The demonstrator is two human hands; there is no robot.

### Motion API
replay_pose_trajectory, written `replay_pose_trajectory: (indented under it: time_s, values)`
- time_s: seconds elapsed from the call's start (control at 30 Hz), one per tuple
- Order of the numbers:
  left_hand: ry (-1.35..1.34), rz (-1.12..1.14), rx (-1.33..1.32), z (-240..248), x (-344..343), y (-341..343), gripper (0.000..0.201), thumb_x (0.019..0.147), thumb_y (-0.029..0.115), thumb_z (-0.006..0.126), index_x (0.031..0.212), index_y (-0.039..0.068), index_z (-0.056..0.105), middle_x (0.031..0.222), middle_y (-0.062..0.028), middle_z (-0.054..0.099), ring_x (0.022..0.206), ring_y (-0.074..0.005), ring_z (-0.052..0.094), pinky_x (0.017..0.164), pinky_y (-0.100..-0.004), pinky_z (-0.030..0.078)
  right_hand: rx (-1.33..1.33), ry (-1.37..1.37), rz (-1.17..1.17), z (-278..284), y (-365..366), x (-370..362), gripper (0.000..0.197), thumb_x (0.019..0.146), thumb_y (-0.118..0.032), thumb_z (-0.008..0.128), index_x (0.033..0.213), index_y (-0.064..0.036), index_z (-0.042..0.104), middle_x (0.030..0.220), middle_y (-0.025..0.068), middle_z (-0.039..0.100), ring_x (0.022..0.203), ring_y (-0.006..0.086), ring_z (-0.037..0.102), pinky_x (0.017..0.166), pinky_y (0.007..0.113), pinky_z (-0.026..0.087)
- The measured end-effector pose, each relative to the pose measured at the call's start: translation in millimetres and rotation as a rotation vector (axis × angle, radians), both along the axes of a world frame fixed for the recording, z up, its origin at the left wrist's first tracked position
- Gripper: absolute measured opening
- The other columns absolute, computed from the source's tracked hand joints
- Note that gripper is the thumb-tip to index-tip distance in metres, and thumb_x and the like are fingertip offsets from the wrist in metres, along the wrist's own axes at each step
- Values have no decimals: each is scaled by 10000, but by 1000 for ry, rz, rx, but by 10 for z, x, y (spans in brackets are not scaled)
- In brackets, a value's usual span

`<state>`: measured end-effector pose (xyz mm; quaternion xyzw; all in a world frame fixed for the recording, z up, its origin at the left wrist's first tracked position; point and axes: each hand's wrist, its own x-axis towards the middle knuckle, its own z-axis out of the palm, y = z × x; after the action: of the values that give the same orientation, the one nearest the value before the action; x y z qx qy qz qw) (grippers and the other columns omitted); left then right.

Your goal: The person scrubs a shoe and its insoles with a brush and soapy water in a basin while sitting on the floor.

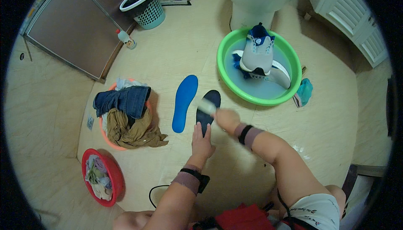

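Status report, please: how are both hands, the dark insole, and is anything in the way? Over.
Left fingers on dark insole, lower end. Right fingers gripping pale, blurred tool over it. Blue insole to the left, apart, not blocking.

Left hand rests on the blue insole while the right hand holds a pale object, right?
Not quite: the head view shows the left hand on the dark insole, not the blue insole. The right hand does hold a pale object.
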<state>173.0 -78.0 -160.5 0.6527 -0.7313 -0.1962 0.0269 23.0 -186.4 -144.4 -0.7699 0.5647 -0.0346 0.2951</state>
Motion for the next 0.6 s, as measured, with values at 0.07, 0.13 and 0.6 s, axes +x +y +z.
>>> replay_pose_trajectory:
  time_s: [0.07, 0.13, 0.6]
  values:
    - [-5, 15, 34, 69, 1, -4, 1028, 638, 204, 817, 1506, 126, 272, 1532, -324, 137, 1410, -487, 189, 1155, -479, 227, -81, 61, 298, 4, 240, 50, 399, 951, -371, 487, 883, -33, 688, 880, 188, 697, 829, 351, 688, 741, 517, 516]
    - [-4, 4, 11, 96, -40, 10, 1033, 628, 177, 811, 1507, 119, 270, 1531, -324, 141, 1409, -489, 189, 1152, -476, 237, -72, 119, 246, -27, -58, -65, 435, 948, -415, 485, 903, -38, 697, 891, 197, 699, 831, 358, 689, 746, 497, 525]
    - [26, -46, 22, -15, -153, -12, 1022, 651, 210, 792, 1513, 129, 248, 1536, -328, 113, 1420, -490, 159, 1161, -468, 213, -115, -71, -89, -354, -582, -413, 506, 968, -462, 435, 846, -37, 681, 807, 195, 681, 744, 375, 674, 642, 474, 523]
